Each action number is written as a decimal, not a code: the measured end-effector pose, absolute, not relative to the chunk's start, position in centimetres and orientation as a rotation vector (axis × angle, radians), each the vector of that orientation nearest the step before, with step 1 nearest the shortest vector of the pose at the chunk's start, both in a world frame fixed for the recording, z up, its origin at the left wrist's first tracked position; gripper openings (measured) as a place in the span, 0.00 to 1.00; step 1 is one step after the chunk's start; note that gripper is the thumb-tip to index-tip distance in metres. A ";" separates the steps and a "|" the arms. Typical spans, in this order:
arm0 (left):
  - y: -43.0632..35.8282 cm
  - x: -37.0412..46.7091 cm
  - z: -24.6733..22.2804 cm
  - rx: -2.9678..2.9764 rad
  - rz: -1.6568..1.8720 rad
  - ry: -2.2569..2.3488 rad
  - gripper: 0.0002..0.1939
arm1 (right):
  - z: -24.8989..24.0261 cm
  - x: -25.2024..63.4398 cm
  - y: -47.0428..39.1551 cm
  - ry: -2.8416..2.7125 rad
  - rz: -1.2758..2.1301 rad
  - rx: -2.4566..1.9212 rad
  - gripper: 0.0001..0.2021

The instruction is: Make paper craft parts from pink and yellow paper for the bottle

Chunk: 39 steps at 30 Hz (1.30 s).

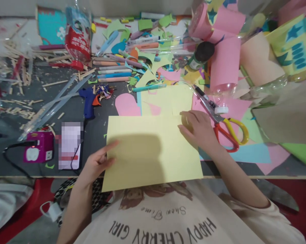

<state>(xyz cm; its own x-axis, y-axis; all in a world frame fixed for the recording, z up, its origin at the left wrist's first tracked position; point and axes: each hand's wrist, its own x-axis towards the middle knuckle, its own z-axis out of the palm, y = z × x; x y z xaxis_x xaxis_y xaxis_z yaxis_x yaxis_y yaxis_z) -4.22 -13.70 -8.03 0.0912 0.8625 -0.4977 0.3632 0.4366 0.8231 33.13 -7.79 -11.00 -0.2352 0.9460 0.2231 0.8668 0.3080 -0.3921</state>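
Observation:
A plain pale yellow sheet of paper (137, 156) lies in front of me, its lower edge sticking out past the table's front edge. My left hand (98, 161) grips its left edge, thumb and forefinger on the face of the sheet and the other fingers partly hidden. At the upper right edge, my right hand (197, 128) has hold of the same sheet with bent fingers. Behind it lies another pale yellow sheet (165, 98). Scissors with red and yellow handles (219, 118) rest just right of my right hand.
A blue glue gun (88, 101), a phone (70, 145) and a purple box with a cable (38, 147) sit at the left. Markers (114, 73) and paper scraps cover the back. A red-labelled bottle (78, 40) and pink-wrapped bottles (225, 64) stand or lie farther off.

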 end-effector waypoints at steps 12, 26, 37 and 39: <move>-13.1 0.4 -8.3 1.184 0.393 1.249 0.26 | -7.4 36.2 -8.6 -1.930 0.050 -1.590 0.09; -8.7 -1.0 -8.1 2.033 0.510 1.669 0.15 | -11.4 26.1 -7.2 -2.367 0.532 -0.984 0.14; -4.1 -0.4 -10.2 2.449 0.189 1.517 0.26 | -12.5 26.8 -6.8 -2.341 0.674 -0.927 0.14; -4.0 -0.9 -10.2 2.444 0.228 1.505 0.27 | -12.6 26.8 -6.8 -2.327 0.724 -0.919 0.13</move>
<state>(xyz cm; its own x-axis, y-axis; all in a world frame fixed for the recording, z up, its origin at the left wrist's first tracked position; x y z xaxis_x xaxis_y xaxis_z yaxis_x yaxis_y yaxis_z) -0.86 -4.03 -10.17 0.4504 0.8928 -0.0035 0.8517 -0.4285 0.3018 26.82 -6.77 -12.58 -0.6277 0.7283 0.2750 0.4439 0.6250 -0.6421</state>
